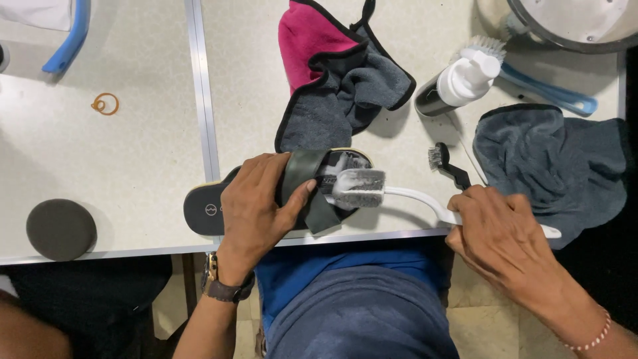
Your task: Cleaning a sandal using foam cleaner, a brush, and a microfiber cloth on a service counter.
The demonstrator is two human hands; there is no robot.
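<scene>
While cloths crowd behind, left hand pins sandal, right hand brush.

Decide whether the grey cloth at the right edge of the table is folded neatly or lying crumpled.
Crumpled. The grey cloth lies in a loose heap with uneven creases and no straight folded edges, beside the right hand.

Pink-and-grey cloth on the table, white-capped bottle right of it, blue-handled brush, small black brush, grey cloth, round grey pad far left, orange rubber band.
</scene>
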